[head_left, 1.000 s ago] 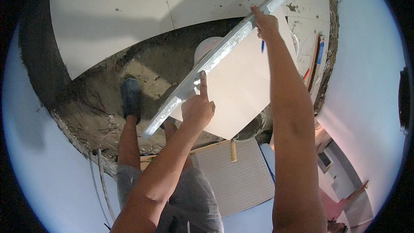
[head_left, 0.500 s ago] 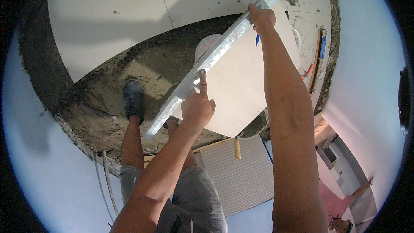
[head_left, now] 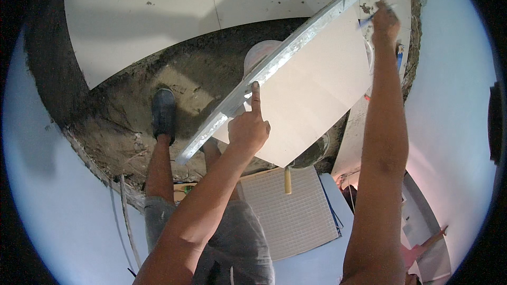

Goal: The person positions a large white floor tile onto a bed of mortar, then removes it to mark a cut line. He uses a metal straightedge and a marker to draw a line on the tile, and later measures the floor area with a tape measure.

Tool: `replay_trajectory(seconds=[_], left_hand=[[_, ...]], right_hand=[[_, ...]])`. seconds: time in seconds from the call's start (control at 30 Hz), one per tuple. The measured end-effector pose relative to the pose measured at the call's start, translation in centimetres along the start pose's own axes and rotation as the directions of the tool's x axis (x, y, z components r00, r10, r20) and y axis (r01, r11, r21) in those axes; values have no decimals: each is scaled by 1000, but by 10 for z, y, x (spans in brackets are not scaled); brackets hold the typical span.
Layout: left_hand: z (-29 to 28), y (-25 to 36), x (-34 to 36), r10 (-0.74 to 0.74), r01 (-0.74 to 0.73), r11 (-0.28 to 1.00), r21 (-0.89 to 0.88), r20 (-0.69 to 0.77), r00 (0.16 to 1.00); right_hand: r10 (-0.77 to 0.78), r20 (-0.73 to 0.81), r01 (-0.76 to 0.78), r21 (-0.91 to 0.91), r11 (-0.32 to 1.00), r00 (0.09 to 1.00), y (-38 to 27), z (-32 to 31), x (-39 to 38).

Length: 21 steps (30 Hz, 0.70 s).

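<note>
A straight, silvery metal bar (head_left: 288, 54) with a mottled surface lies slantwise along a smooth, flat cream tile (head_left: 311, 97). The left hand (head_left: 248, 131) stretches its index finger onto the bar, other fingers curled; any grip is hidden. The right hand (head_left: 386, 24), near the bar's far end, has fingers closed around a slim, blurred blue pen (head_left: 365, 22). Around lies crumbly brown soil (head_left: 182, 82).

Bar (head_left: 293, 50) lies diag on tile (head_left: 311, 89) (bucket (head_left: 260, 54) partly under), trowel (head_left: 288, 181) nr tile's near corner, shoe (head_left: 164, 113) L.
</note>
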State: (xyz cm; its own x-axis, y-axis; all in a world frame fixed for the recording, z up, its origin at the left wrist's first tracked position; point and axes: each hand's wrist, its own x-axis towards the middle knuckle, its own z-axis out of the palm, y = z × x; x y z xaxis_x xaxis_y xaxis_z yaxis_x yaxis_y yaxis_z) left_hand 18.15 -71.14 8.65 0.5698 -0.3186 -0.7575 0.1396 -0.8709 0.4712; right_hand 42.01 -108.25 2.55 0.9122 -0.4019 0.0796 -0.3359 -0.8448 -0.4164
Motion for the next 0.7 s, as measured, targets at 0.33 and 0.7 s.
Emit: replay_trajectory(seconds=[0.33, 0.7], left_hand=[[13, -4, 2, 30, -33, 999, -29, -102, 994], [0, 1, 3, -70, 74, 996, -55, 74, 995]], right_hand=[[-45, 142, 65, -136, 989, 989, -62, 6, 15], [96, 319, -25, -219, 976, 943, -76, 21, 14]])
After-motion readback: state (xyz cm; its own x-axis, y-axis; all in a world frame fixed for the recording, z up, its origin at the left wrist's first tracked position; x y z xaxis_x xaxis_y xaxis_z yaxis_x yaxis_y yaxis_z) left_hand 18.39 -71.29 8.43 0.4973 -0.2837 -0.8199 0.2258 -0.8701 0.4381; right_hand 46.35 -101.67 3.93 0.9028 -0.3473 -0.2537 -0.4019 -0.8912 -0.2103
